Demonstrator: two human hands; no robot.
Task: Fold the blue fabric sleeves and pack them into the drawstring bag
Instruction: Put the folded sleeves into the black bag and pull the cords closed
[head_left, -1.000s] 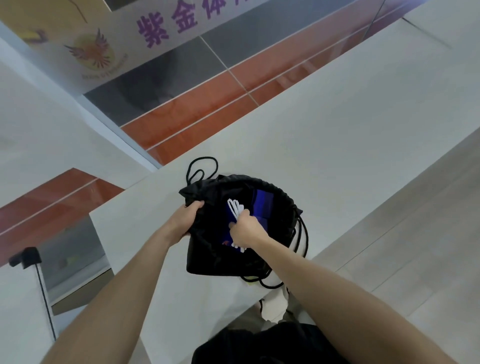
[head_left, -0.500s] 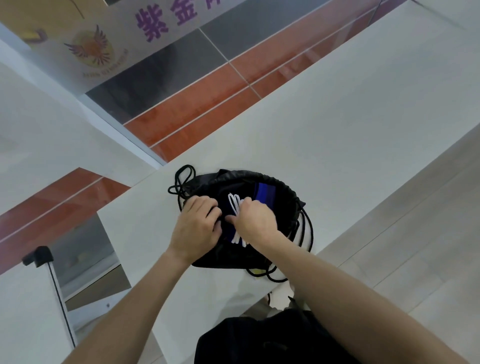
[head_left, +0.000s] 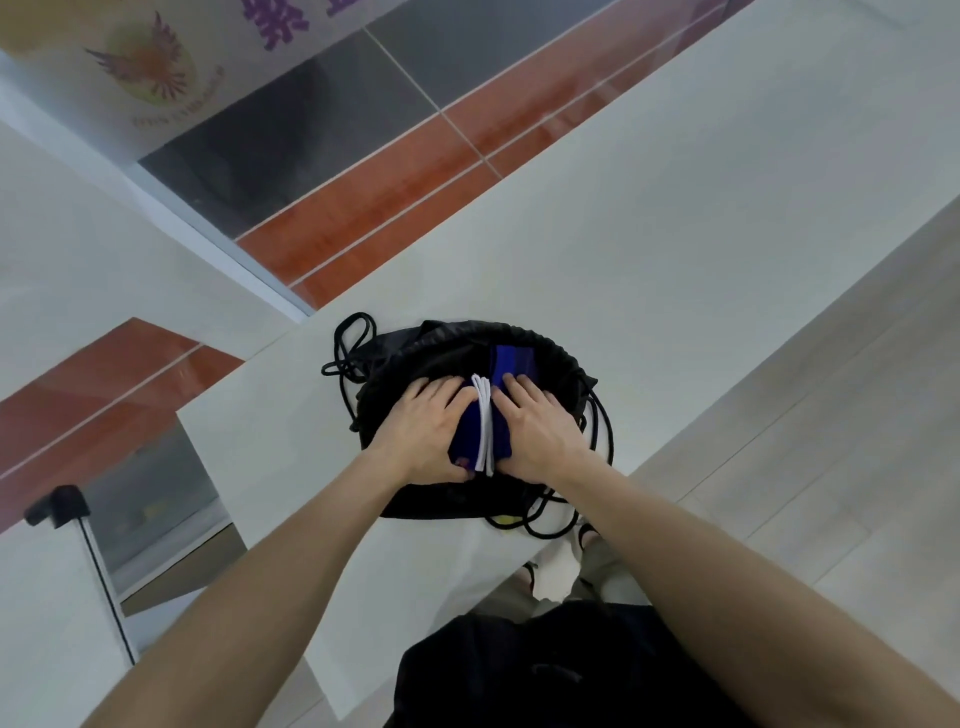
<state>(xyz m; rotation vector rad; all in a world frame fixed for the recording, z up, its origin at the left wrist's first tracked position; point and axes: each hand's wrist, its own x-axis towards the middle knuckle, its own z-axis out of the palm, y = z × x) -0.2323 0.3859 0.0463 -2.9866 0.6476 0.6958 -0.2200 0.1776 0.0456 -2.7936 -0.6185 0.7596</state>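
Pale and bare, the long tabletop (head_left: 675, 218) carries the black drawstring bag (head_left: 410, 364) at its near edge, cords (head_left: 345, 353) looping off toward the far-left side. Your left hand (head_left: 423, 434) and right hand (head_left: 537, 434) lie flat, fingers together, pressing the folded blue fabric sleeves (head_left: 470, 439) into the bag's open mouth; a white hem band (head_left: 484, 423) runs between them. Expect light, limp, slippery cloth that springs unfolded once released. Pinch the stack by its folded edges, palms bracing both sides, and slide it deeper.
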